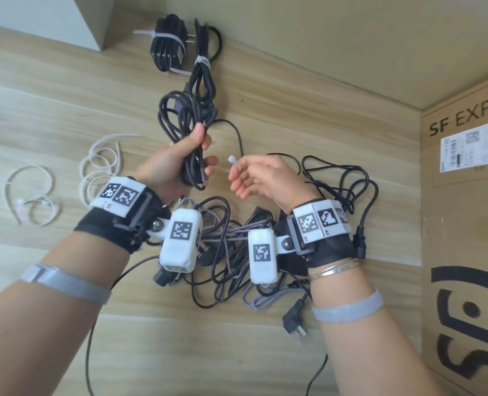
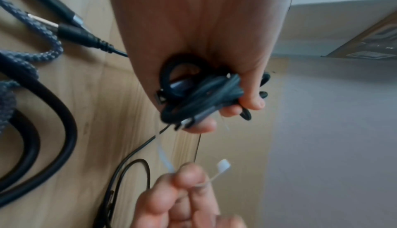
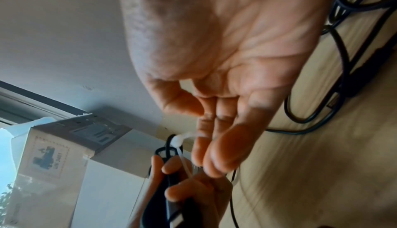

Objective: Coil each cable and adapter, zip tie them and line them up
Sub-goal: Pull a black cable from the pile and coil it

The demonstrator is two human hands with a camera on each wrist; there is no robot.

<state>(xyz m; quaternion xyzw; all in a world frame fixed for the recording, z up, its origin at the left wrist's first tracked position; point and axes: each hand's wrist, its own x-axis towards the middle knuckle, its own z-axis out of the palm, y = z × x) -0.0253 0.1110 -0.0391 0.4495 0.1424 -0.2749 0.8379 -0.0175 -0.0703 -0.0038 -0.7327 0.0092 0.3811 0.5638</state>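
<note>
Cardboard box (image 1: pixel 465 224) right of the hands reads "SF EXPR". Two tied bundles, an adapter (image 1: pixel 167 44) and a cable (image 1: pixel 203 70), lie beyond them. Left hand (image 1: pixel 177 164) grips a coiled black cable (image 1: pixel 193 155); right hand (image 1: pixel 260 175) pinches a white zip tie (image 1: pixel 233 161). Loose cables (image 1: pixel 231 252) crowd the wooden counter (image 1: pixel 265 352) beneath; spare ties (image 1: pixel 100 167) lie leftward.

Both hands (image 1: pixel 180 161) (image 1: pixel 258 175) raised, fingers curled.
</note>
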